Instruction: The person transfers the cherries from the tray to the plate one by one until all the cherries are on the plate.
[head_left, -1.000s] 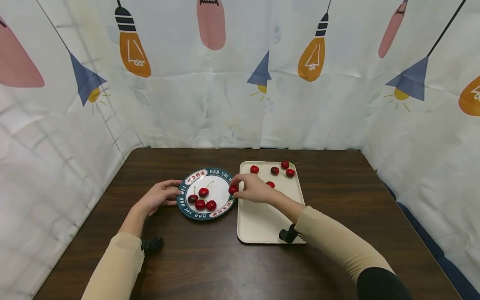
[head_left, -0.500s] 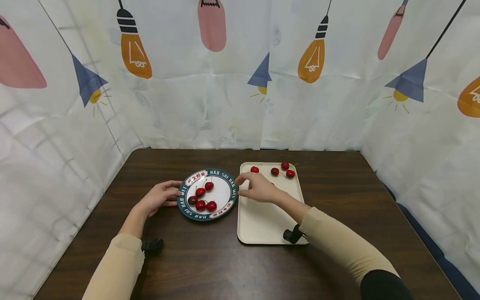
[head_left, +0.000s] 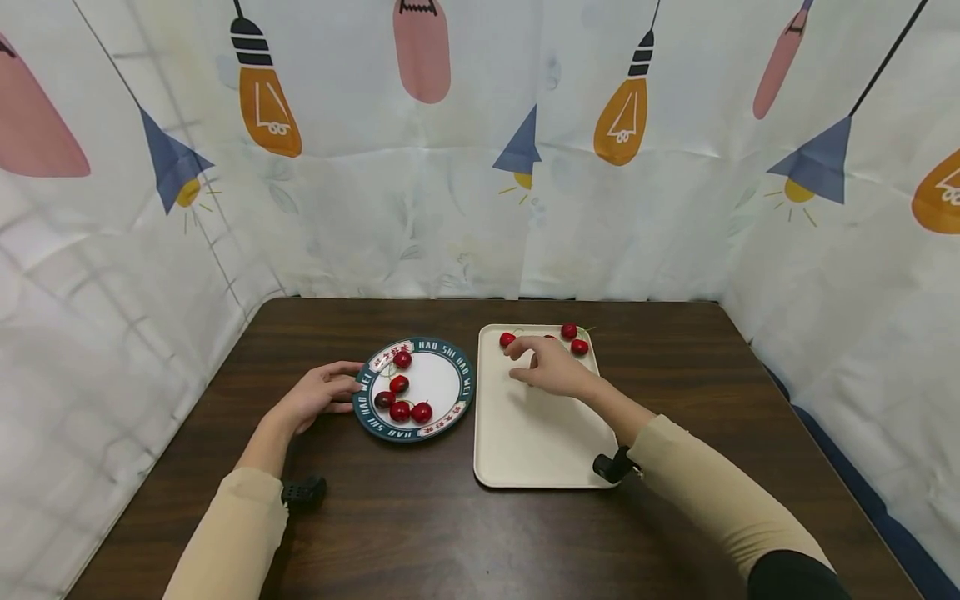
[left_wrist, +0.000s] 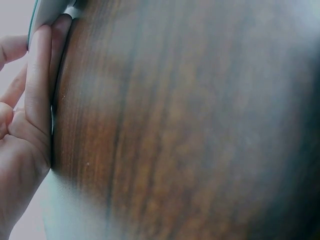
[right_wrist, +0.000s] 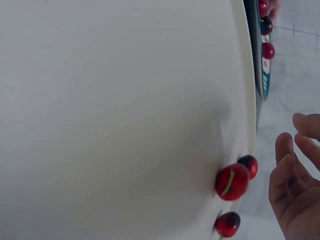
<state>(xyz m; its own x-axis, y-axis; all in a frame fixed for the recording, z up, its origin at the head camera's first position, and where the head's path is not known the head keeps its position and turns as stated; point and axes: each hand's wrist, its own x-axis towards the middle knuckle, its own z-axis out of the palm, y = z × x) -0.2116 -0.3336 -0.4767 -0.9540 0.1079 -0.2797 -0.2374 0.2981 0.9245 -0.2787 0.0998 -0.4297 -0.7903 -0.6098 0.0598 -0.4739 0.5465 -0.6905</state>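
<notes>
R hand hovers over tray, far half, thumb & fingers apart, nothing held, nr cherries at far end; 5 more on plate, left. L hand, fingers straightish, touches plate's left rim, prob. to steady it.

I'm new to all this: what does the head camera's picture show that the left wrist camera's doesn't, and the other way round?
Only the head view shows the right hand over the cream tray, the cherries on the plate and tray, and the light bulbs printed on the curtain.

Only the left wrist view shows the pale underside of the plate's rim.

Both show the left hand touching the plate's edge, and the dark table.
</notes>
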